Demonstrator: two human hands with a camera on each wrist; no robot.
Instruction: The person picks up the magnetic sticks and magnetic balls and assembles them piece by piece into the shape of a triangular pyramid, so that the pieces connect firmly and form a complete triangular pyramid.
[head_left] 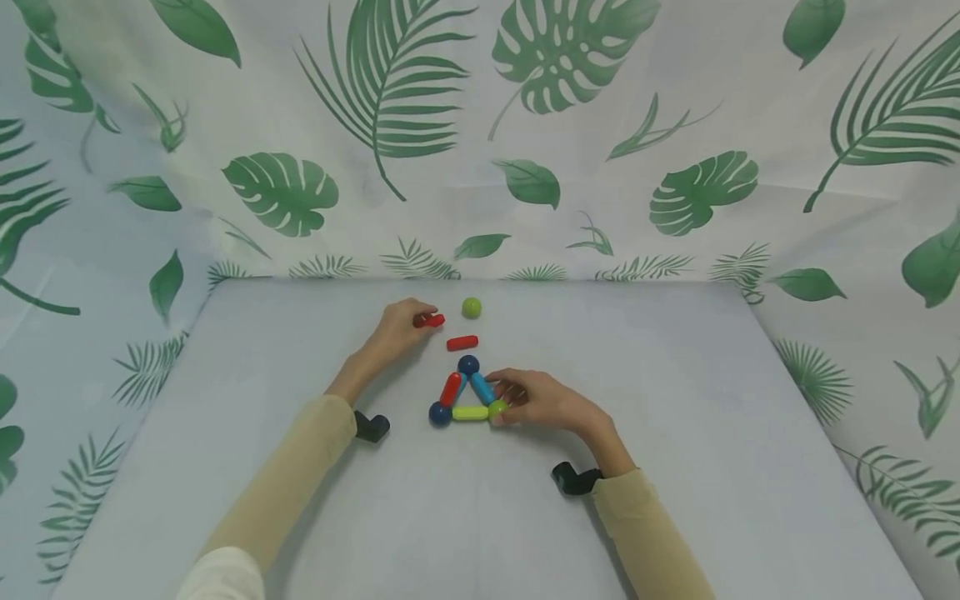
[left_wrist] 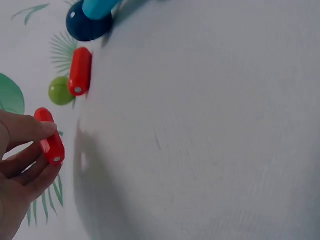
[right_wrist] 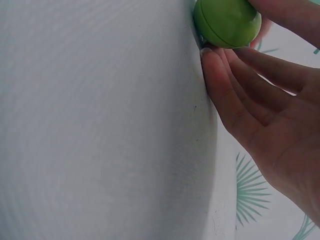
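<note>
Between thumb and fingers, the left hand (head_left: pixel 401 327) pinches a red rod (left_wrist: pixel 49 136), held off to the left of a second red rod (head_left: pixel 462 342). The right hand (head_left: pixel 547 402) has its thumb and fingers around a green ball (right_wrist: pixel 228 22) at the right corner of a triangle of rods and balls. That triangle has a dark blue ball (head_left: pixel 468 365) at the top, another dark blue ball (head_left: pixel 440 413) at the left, a yellow-green rod (head_left: pixel 470 413) along the bottom, a blue rod (head_left: pixel 482 388) on the right side and a red rod (head_left: pixel 451 390) at the left.
A loose green ball (head_left: pixel 472 307) lies behind the second red rod, near the back of the white table (head_left: pixel 465 517). Leaf-patterned cloth (head_left: pixel 570 242) stands behind the table. Dark wrist devices (head_left: pixel 573 479) sit at both sleeves.
</note>
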